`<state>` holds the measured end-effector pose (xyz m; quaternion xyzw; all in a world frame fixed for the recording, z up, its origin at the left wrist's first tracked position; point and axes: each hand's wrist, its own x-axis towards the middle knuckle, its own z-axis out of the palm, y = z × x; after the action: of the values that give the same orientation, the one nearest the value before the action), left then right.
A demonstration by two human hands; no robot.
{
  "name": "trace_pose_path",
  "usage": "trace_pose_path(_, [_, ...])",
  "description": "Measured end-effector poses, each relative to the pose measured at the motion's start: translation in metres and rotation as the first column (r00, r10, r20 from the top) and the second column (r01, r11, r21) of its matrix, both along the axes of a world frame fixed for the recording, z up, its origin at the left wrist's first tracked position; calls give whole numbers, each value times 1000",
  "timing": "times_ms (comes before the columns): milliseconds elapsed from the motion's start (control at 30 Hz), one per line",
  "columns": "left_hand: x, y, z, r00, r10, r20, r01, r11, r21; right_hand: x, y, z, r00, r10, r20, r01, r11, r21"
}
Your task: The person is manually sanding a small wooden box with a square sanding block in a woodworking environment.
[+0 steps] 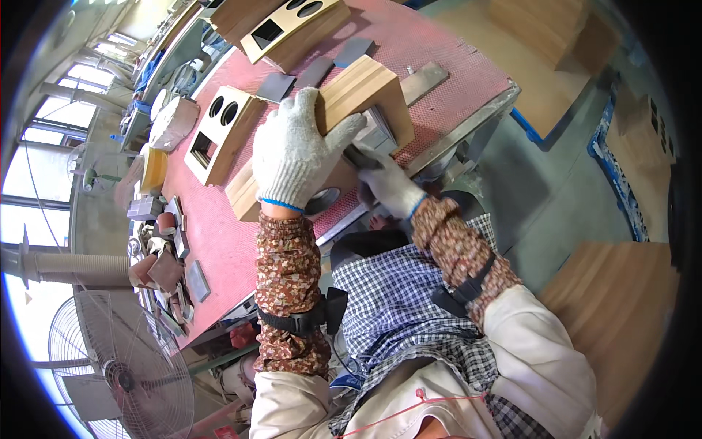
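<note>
In a white knit glove, my left hand point(292, 150) grips a light-brown wooden box point(365, 84) from above, its thumb spread toward the right. The box lies on a red textured tabletop point(219, 252), close to the edge nearest me. A round hole point(322, 200) shows in its near side, below the left hand. My right hand point(391, 186), also gloved, is closed around a dark flat block point(360, 156) and holds it at the box's near side. That hand is slightly blurred, and its fingertips are partly hidden.
Two wooden boxes with round and rectangular openings point(219, 135) point(296, 29) stand farther back. Grey pads point(278, 86) and a flat bar point(424, 82) lie around the held box. Abrasive rolls point(167, 223) crowd the left edge, near a fan point(121, 373). Wooden panels point(614, 293) are stacked right.
</note>
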<state>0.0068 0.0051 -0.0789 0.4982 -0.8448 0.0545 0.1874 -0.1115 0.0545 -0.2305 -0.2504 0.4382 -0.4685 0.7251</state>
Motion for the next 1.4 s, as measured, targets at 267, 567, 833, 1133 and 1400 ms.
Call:
trace_pose_path(267, [-1, -5, -1, 1000, 3, 4, -3, 998, 65, -3, -1, 1, 1000, -6, 29, 6, 1000, -24])
trace_pose_path(567, [-2, -2, 2, 1000, 17, -13, -15, 991, 134, -10, 4, 10, 984, 68, -163, -81, 994, -74])
trace_pose_path(833, [7, -2, 0, 999, 21, 35, -21, 1000, 7, 7, 3, -38, 791, -338, -510, -127, 725, -677])
trace_pose_path(1133, [2, -2, 0, 999, 10, -34, -7, 994, 109, -26, -18, 13, -269, -79, -960, -698, 703, 138])
trace_pose_path(1400, [1, -1, -4, 1000, -13, 7, 13, 1000, -15, -33, -16, 11, -255, -119, -959, -622, 780, 68])
